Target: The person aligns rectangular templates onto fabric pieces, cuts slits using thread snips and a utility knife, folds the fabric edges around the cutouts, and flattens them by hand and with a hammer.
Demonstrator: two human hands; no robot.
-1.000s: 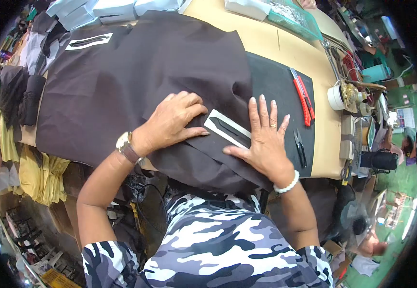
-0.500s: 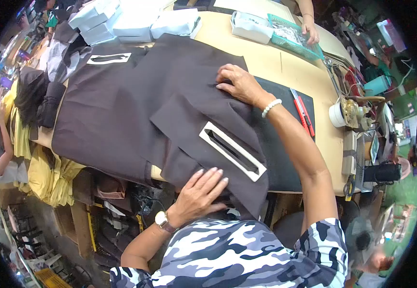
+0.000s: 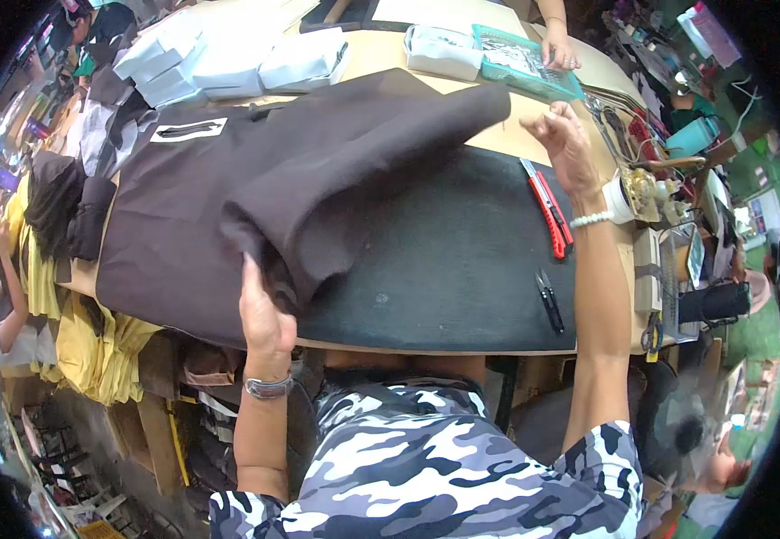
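A dark brown fabric panel (image 3: 354, 153) lies folded leftward, its right end curling up in the air over the black mat (image 3: 444, 269). My left hand (image 3: 266, 310), seen edge-on with straight fingers, is against the fabric's lower fold. To the right of the raised fabric end, my right hand (image 3: 562, 148) is lifted with loosely bent, parted fingers; a small gap separates it from the cloth. At the upper left, a white-framed slot (image 3: 189, 130) shows on the brown fabric. On the mat's right side rest a red box cutter (image 3: 547, 208) and black thread snips (image 3: 549, 303).
White paper bundles (image 3: 305, 61) line the table's far side. Beside them, another person's hand (image 3: 561, 49) is at a teal basket (image 3: 534, 81). Yellow cloth (image 3: 107, 350) hangs at the left edge, and a white container (image 3: 619, 199) stands on the right.
The panel with the near white-framed slot has been flipped leftward, hiding that slot and uncovering the mat and snips. My left hand moved left; my right hand moved right, off the fabric.
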